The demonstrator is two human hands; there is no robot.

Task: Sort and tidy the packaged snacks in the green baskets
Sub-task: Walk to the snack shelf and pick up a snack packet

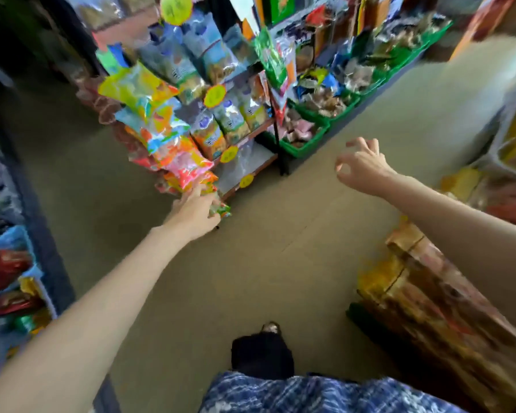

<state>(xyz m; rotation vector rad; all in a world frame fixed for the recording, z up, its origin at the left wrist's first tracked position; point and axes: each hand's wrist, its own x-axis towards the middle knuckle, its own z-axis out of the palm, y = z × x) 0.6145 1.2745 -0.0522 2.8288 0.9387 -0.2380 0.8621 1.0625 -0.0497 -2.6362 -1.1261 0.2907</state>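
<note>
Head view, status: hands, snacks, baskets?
Left hand grips a colourful packet by the rack. Right hand empty, fingers loosely curled. Green baskets ahead, untouched. Floor between unobstructed.
</note>
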